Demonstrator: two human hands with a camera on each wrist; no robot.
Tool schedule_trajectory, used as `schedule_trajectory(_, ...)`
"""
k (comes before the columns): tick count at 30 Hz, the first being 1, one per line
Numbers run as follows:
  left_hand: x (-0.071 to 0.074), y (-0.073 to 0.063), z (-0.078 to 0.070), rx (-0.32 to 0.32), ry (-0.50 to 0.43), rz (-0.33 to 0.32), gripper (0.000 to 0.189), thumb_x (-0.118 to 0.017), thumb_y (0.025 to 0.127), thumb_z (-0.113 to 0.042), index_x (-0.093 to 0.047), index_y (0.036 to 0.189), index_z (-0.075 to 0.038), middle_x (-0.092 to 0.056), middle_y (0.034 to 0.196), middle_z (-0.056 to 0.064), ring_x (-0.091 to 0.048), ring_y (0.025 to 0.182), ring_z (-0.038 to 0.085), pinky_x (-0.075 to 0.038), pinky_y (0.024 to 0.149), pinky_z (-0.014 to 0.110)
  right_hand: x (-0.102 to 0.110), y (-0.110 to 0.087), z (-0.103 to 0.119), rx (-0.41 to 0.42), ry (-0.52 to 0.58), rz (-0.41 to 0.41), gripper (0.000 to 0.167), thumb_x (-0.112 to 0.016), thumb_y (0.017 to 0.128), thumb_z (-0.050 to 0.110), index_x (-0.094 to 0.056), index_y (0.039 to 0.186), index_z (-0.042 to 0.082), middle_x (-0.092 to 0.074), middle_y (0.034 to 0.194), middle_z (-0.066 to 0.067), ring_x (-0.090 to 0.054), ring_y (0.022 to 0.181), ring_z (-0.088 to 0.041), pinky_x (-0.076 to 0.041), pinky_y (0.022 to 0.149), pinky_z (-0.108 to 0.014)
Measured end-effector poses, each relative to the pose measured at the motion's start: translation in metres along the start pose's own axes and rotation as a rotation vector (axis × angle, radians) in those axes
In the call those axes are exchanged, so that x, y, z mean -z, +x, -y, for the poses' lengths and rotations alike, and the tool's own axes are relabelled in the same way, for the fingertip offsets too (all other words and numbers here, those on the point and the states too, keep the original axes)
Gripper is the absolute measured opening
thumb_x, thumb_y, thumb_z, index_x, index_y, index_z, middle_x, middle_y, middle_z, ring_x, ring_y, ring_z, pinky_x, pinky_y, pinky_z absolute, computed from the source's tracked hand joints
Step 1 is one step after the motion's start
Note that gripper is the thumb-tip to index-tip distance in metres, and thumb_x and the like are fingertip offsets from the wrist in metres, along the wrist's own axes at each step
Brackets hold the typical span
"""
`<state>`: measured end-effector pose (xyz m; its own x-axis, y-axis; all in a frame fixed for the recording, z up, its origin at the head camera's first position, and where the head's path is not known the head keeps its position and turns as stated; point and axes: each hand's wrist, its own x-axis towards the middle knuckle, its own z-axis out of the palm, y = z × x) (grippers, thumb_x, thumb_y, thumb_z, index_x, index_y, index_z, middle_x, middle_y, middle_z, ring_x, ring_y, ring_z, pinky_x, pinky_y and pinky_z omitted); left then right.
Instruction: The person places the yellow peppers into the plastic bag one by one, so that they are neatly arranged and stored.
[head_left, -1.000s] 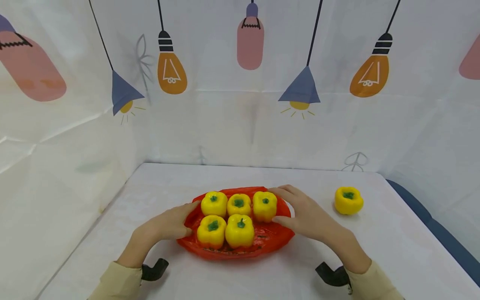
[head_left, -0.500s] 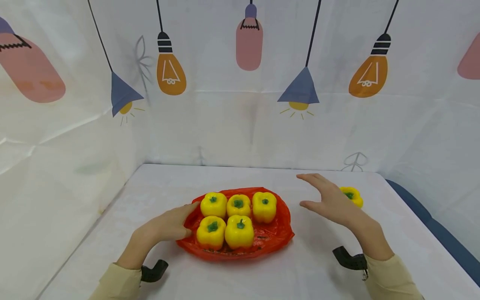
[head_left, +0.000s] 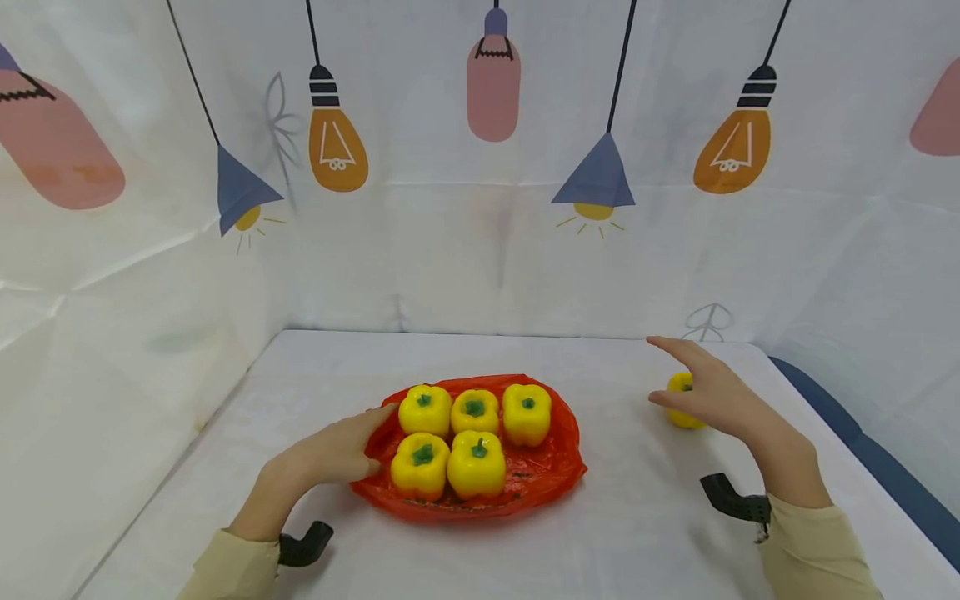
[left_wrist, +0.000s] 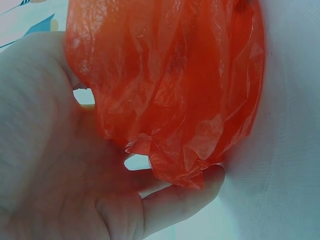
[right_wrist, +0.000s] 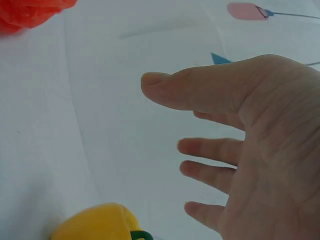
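Note:
Several yellow bell peppers (head_left: 477, 464) with green stems sit together in a spread-out red plastic bag (head_left: 540, 487) on the table. At its left rim, my left hand (head_left: 330, 450) holds the bag; the left wrist view has my fingers curved against the crinkled red plastic (left_wrist: 175, 100). Raised over the right side, my right hand (head_left: 720, 396) has its fingers spread and holds nothing. A single yellow bell pepper (head_left: 681, 402) lies behind that hand, partly hidden by it. The right wrist view shows this pepper (right_wrist: 97, 223) at the bottom, apart from my fingers.
The white table (head_left: 600, 533) ends at a pale wall sheet (head_left: 450, 258) printed with lamps and bulbs. Beyond the right table edge stands something dark blue (head_left: 817, 408). A black wrist-worn camera mount (head_left: 307, 546) sticks out below each hand.
My right hand has left the bag's right rim and moved right to the single bell pepper, fingers spread. My left hand stays at the bag, and the peppers in it keep their places.

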<state>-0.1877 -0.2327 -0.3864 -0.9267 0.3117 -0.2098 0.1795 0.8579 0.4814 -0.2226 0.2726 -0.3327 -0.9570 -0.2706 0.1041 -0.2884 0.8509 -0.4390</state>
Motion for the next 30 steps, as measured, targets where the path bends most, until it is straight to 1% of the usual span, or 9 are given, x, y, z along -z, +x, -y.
schedule_trajectory(2,0.000,0.000,0.001,-0.003,-0.004,0.000,0.079,-0.069,0.083,-0.013,-0.035,0.155,-0.013,-0.046,0.154,0.005,-0.043,0.141,0.031,-0.037,0.114,0.061,0.002,-0.001,-0.007,-0.013,0.007,0.012,0.085,-0.074,0.088,0.037,-0.028,0.157,0.018,-0.027,0.159,-0.024,-0.027,0.142,-0.051,-0.030,0.105,-0.075)
schedule_trajectory(5,0.000,0.001,0.001,-0.006,-0.006,0.000,0.079,-0.069,0.083,-0.013,-0.035,0.154,-0.014,-0.046,0.153,0.004,-0.043,0.140,0.030,-0.037,0.114,0.060,0.002,-0.001,-0.019,-0.025,-0.001,0.028,0.086,-0.074,0.087,0.034,-0.027,0.157,0.013,-0.027,0.158,-0.028,-0.027,0.140,-0.053,-0.030,0.104,-0.075)
schedule_trajectory(9,-0.001,0.001,0.001,0.005,-0.013,0.005,0.079,-0.070,0.083,-0.013,-0.036,0.154,-0.015,-0.047,0.153,0.005,-0.044,0.139,0.030,-0.039,0.112,0.061,-0.001,0.001,-0.036,-0.042,-0.040,0.047,0.084,-0.075,0.085,0.027,-0.031,0.152,0.003,-0.030,0.152,-0.034,-0.030,0.136,-0.054,-0.030,0.105,-0.075)
schedule_trajectory(13,-0.002,0.002,0.001,0.024,-0.021,0.009,0.080,-0.070,0.082,-0.012,-0.036,0.154,-0.016,-0.046,0.153,0.005,-0.043,0.140,0.032,-0.041,0.110,0.062,-0.004,0.002,-0.048,-0.064,-0.069,0.066,0.084,-0.078,0.080,0.026,-0.036,0.148,-0.002,-0.032,0.147,-0.037,-0.033,0.129,-0.055,-0.031,0.103,-0.077)
schedule_trajectory(19,-0.002,0.002,0.000,0.025,-0.022,0.007,0.082,-0.070,0.081,-0.011,-0.035,0.155,-0.016,-0.045,0.154,0.006,-0.044,0.139,0.031,-0.041,0.110,0.062,-0.005,-0.002,-0.060,-0.072,-0.025,0.094,0.087,-0.080,0.077,0.022,-0.035,0.147,-0.004,-0.030,0.148,-0.038,-0.033,0.129,-0.055,-0.030,0.102,-0.078)
schedule_trajectory(26,-0.002,0.001,-0.002,0.032,-0.026,0.007,0.081,-0.070,0.081,-0.011,-0.036,0.154,-0.017,-0.047,0.153,0.005,-0.044,0.138,0.032,-0.044,0.107,0.062,-0.008,-0.005,-0.072,-0.102,0.047,0.128,0.091,-0.080,0.077,0.014,-0.030,0.149,-0.007,-0.031,0.148,-0.038,-0.031,0.131,-0.056,-0.027,0.104,-0.077)
schedule_trajectory(30,-0.003,0.000,-0.002,0.031,-0.017,0.004,0.080,-0.070,0.081,-0.012,-0.036,0.154,-0.017,-0.047,0.152,0.005,-0.045,0.138,0.031,-0.043,0.108,0.062,-0.010,-0.005,-0.076,-0.094,0.057,0.122,0.088,-0.079,0.076,0.011,-0.032,0.149,-0.006,-0.033,0.147,-0.037,-0.033,0.130,-0.055,-0.028,0.103,-0.077)
